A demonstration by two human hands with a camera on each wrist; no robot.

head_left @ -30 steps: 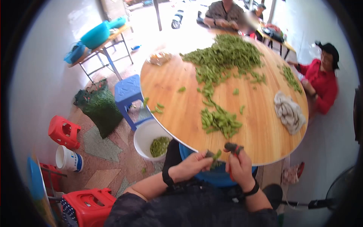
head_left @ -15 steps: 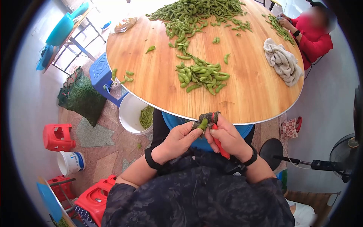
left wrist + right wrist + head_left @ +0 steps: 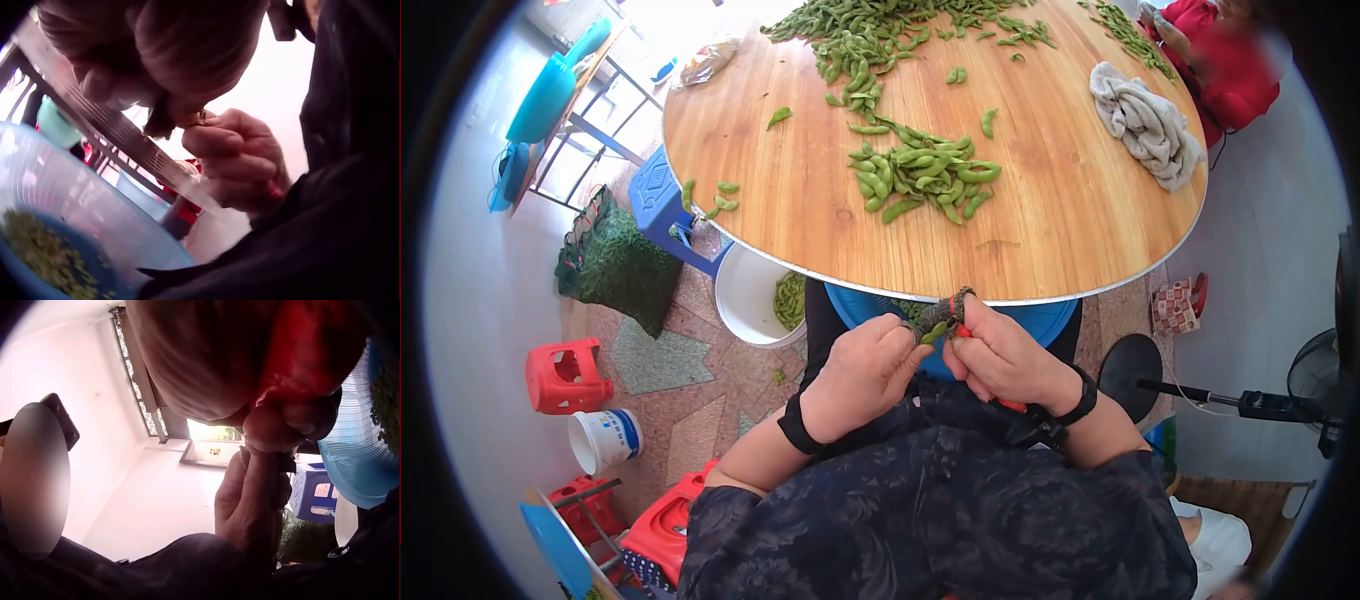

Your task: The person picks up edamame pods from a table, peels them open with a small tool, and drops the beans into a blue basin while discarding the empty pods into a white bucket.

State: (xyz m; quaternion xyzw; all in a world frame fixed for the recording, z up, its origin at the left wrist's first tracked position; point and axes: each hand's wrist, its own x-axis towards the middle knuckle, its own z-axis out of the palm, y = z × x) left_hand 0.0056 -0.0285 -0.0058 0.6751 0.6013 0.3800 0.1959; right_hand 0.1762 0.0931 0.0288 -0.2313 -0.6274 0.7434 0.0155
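In the head view my left hand [image 3: 865, 370] pinches a green soybean pod [image 3: 935, 333] between thumb and fingers, just off the table's near edge. Close against it, my right hand [image 3: 1010, 360] grips a red-handled tool [image 3: 1010, 405], its working end hidden by the fingers. A dark wrap [image 3: 945, 312] with a red band covers the right index finger, right beside the pod. Below both hands is a blue basket [image 3: 1050, 325]; in the left wrist view small green beans [image 3: 50, 256] lie in it. Several loose pods form a small pile [image 3: 925, 170] on the tabletop ahead.
A larger heap of pods [image 3: 850, 40] covers the far side of the round wooden table [image 3: 1080, 220]. On its right lies a crumpled cloth [image 3: 1145, 125], near a person in red [image 3: 1235, 90]. A white bucket [image 3: 745, 300] and blue stool [image 3: 658, 205] stand left; a fan [image 3: 1315, 380] stands right.
The head view has tilted downward, so the table sits higher in the picture. Both hands stay together at the pod; the right hand has turned, and less of the red handle shows than before.
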